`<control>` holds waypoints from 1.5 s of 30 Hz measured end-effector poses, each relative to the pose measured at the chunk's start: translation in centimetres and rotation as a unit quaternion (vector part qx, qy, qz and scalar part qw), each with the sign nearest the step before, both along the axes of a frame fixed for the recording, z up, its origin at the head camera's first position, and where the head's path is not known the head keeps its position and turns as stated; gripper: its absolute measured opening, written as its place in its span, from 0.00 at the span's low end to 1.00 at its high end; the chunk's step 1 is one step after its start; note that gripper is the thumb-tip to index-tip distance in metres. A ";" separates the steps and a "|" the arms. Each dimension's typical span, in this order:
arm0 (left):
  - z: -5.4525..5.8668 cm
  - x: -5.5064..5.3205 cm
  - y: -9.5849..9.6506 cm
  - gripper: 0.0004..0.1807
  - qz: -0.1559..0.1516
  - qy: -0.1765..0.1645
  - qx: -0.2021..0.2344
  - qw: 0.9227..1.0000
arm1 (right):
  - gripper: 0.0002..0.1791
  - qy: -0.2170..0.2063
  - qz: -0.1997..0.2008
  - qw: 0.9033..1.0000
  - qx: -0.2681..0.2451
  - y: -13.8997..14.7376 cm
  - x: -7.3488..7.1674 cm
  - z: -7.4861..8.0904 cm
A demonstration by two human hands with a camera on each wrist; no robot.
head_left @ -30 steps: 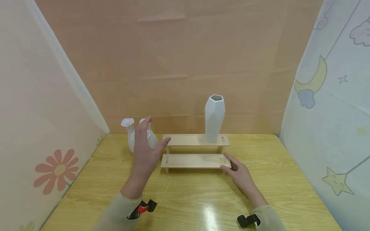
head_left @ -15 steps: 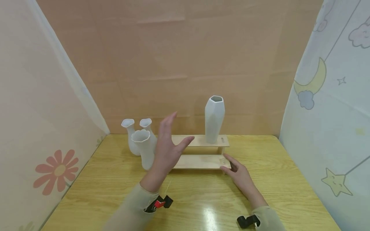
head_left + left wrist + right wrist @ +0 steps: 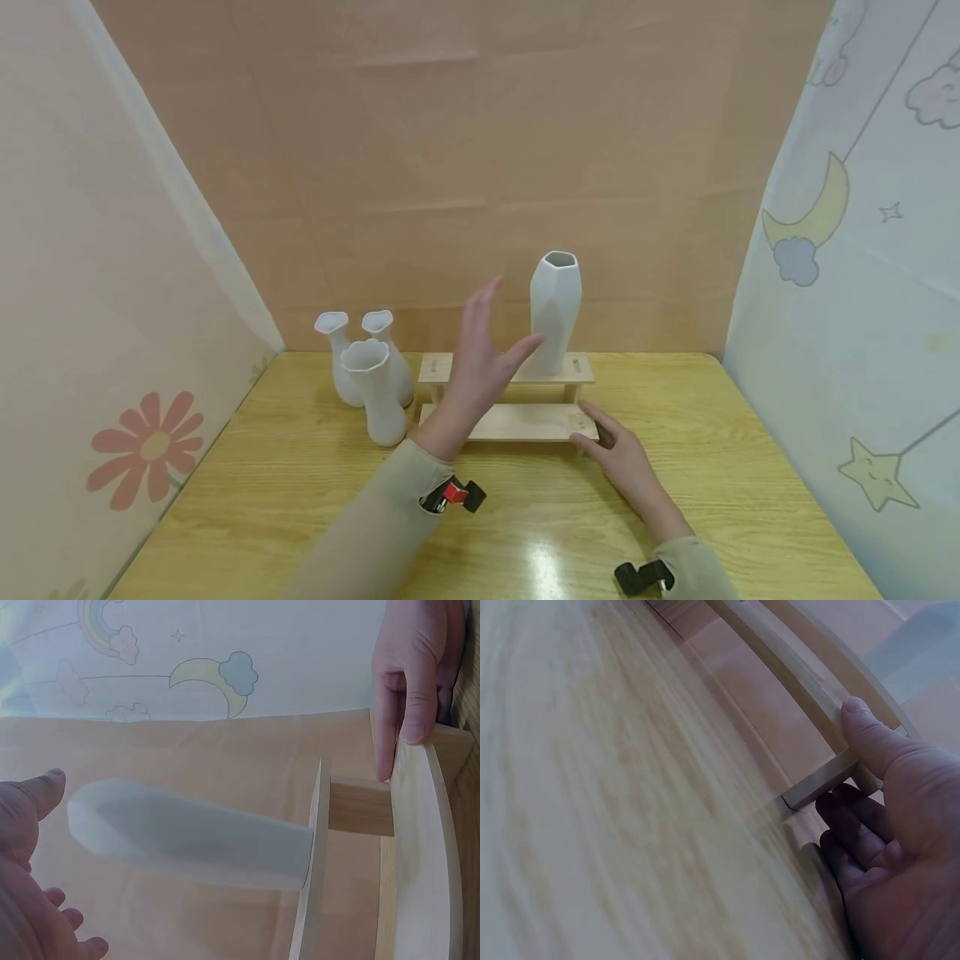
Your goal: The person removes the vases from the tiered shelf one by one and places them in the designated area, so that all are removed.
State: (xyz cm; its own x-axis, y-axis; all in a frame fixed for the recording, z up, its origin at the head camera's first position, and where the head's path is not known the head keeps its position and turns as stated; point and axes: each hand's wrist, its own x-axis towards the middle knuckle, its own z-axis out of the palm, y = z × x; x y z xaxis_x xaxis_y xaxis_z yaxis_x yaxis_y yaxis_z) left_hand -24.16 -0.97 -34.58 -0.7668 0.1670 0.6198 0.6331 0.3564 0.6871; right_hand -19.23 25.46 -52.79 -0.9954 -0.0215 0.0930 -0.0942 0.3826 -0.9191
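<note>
A tall white faceted vase stands upright toward the right end of the upper tier of a two-tier wooden shelf. My left hand is raised before the upper tier, fingers and thumb spread with nothing between them. In the left wrist view, the vase appears beyond that hand, a gap away from its fingers. My right hand holds the right end of the lower tier. The right wrist view shows its thumb against the board's edge, with the other fingers curled by the shelf's leg.
Left of the shelf, three white vases stand grouped on the wooden table: a scalloped-rim vase in front, and two narrow-necked vases, one at left and one at right. An orange-brown backdrop rises behind.
My left hand has moved right, from in front of the three grouped vases to near the tall vase, staying spread. My right hand keeps its place on the shelf.
</note>
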 end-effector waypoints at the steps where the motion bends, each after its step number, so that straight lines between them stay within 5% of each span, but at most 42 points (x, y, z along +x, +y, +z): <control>1: 0.1 -0.2 0.4 0.55 0.000 -0.003 0.001 1.000 | 0.43 -0.001 0.000 1.000 0.000 0.0 0.0 0.1; 26: 0.4 -3.6 6.2 0.58 0.035 -0.087 0.022 0.995 | 0.43 0.010 0.000 1.000 0.011 0.2 -0.2 0.1; 45: 0.1 -3.8 7.6 0.57 0.043 -0.109 0.040 0.992 | 0.42 0.020 -0.002 1.000 0.021 0.1 -0.1 0.0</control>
State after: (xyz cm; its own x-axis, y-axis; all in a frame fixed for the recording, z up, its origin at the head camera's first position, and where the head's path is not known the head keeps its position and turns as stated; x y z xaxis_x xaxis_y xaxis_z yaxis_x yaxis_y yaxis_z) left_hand -27.96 6.66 -34.48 -0.8936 0.0518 0.4458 0.4354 0.3417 0.8329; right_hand -19.29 25.58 -52.75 -0.9911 -0.0220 0.1311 -0.1281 0.4213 -0.8978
